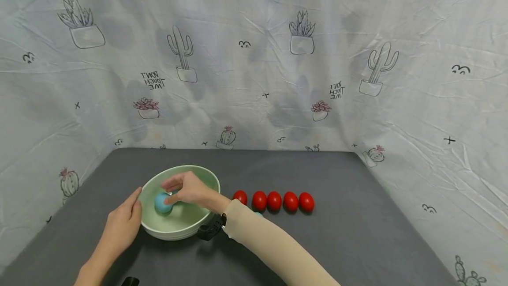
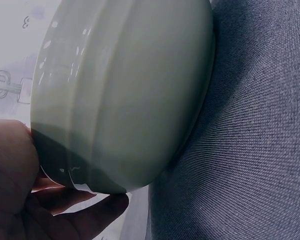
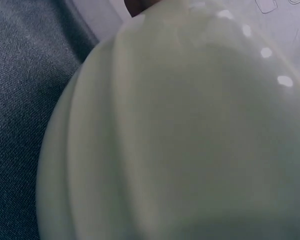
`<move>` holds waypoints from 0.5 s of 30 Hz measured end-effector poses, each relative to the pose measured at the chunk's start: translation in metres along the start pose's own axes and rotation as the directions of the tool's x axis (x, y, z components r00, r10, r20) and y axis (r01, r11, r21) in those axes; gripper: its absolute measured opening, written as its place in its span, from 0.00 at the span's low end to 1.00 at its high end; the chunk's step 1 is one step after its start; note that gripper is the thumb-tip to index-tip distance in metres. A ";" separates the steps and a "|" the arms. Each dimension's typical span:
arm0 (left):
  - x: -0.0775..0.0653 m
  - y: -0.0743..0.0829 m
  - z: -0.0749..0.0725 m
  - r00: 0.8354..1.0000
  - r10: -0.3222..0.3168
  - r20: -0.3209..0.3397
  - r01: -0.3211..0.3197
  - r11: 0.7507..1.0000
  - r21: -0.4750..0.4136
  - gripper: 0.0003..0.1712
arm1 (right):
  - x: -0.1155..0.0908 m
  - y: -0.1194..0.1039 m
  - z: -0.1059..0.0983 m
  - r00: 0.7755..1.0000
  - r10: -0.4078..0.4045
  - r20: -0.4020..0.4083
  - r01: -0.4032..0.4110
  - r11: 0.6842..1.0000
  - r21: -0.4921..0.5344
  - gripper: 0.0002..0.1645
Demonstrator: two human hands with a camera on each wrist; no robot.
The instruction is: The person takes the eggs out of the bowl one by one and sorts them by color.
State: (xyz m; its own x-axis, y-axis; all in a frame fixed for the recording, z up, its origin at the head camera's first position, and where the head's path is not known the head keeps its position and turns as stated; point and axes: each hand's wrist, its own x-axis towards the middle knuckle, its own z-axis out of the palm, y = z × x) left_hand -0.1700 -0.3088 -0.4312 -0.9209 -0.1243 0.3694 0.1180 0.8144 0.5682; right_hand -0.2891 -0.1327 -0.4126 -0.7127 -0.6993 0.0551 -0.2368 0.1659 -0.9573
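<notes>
My left hand [image 1: 121,224] grips the pale green bowl [image 1: 174,235] at its left side, fingers against the outer wall and along the rim. My right hand [image 1: 190,189] reaches over the bowl's right edge and down inside, palm downward, thumb and fingers a little apart. The blue ball [image 1: 162,203] lies in the left part of the bowl, just beyond my right thumb, whose tip overlaps its edge in the head view; I cannot tell whether I am pinching it or only touching it. A small teal patch shows between that thumb and the fingers, too covered to make out. Both wrist views are mostly filled by the bowl's outer wall, which hides the ball.

A black device [image 1: 210,227] sits at my right wrist, below the cream sleeve [image 1: 274,244]. Beyond that forearm, five red egg-shaped pieces [image 1: 274,201] stand in a row right of the bowl, the leftmost partly behind the sleeve. All of it is on a dark grey cloth [image 1: 369,233], backed by a white curtain [image 1: 238,74] printed with potted cacti.
</notes>
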 end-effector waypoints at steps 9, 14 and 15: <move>0.000 0.001 0.000 1.000 -0.014 0.012 0.014 1.000 0.007 0.27 | 0.001 0.000 0.001 0.995 0.016 0.103 -0.015 1.000 -0.005 0.27; 0.000 0.001 -0.001 1.000 -0.022 0.021 0.022 1.000 0.008 0.27 | 0.001 -0.001 0.004 0.982 0.036 0.183 -0.027 0.998 -0.051 0.27; 0.000 0.001 -0.001 1.000 -0.023 0.020 0.023 1.000 0.011 0.27 | 0.001 -0.001 0.004 0.978 0.036 0.204 -0.024 0.998 -0.059 0.27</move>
State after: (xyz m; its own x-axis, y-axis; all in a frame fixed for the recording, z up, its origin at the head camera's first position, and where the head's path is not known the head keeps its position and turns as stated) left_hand -0.1696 -0.3086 -0.4303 -0.9307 -0.1314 0.3414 0.0932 0.8173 0.5686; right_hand -0.2867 -0.1366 -0.4126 -0.5714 -0.8198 -0.0383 -0.2581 0.2238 -0.9398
